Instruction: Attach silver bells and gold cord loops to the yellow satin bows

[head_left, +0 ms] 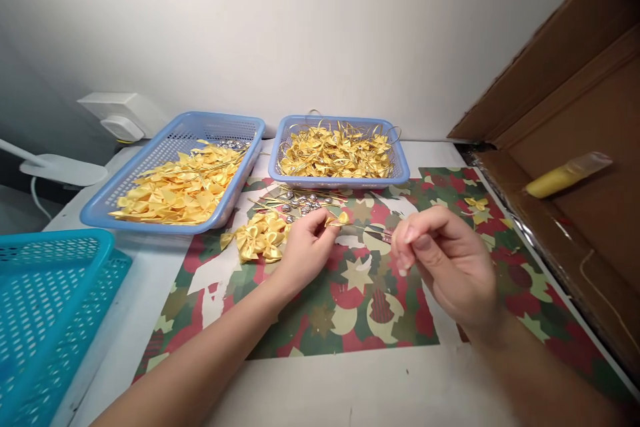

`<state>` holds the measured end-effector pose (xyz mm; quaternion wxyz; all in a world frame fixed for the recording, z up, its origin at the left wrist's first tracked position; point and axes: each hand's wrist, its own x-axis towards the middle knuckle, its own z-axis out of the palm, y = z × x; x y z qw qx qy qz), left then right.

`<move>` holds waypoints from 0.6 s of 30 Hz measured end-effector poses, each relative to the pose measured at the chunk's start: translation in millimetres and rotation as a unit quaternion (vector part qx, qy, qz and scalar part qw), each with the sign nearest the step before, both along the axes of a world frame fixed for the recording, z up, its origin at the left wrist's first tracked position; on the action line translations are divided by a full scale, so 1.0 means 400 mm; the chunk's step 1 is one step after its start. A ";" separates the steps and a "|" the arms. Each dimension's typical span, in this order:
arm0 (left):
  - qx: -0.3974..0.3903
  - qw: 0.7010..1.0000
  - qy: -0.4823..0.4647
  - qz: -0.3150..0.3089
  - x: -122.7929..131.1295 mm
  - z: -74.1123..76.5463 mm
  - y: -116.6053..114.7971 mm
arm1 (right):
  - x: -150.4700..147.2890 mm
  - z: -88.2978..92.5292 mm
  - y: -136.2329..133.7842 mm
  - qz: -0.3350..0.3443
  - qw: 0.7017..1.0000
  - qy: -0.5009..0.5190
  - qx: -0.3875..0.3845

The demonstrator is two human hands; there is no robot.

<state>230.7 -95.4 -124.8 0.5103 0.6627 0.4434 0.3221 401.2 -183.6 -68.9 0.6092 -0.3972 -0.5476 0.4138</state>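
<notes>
My left hand (306, 245) is closed in a pinch on a small yellow ribbon bow (338, 219) above the patterned paper mat (350, 293). My right hand (445, 263) is also closed, fingers curled and pinched on a thin gold cord (373, 229) that runs toward the bow. Just left of my left hand lies a small pile of yellow bows (257, 237). Behind it sit several silver bells (300, 203) and gold cord loops.
A blue basket (165, 147) of plain yellow bows stands at the back left, and a smaller blue basket (400, 167) of bows with gold loops behind the mat. Teal baskets (45, 307) are stacked at the left. A cardboard box (565, 147) holding a yellow tube (565, 175) stands at the right.
</notes>
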 end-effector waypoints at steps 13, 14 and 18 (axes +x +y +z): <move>-0.191 0.969 -0.138 -0.070 0.011 0.012 -0.025 | -0.054 -0.077 -0.071 0.019 0.986 0.032 -0.161; -0.189 0.971 -0.129 -0.072 0.009 0.010 -0.024 | -0.052 -0.084 -0.075 0.006 0.986 0.031 -0.165; -0.187 0.975 -0.105 -0.057 0.005 0.000 -0.023 | -0.043 -0.101 -0.080 -0.021 0.984 0.039 -0.174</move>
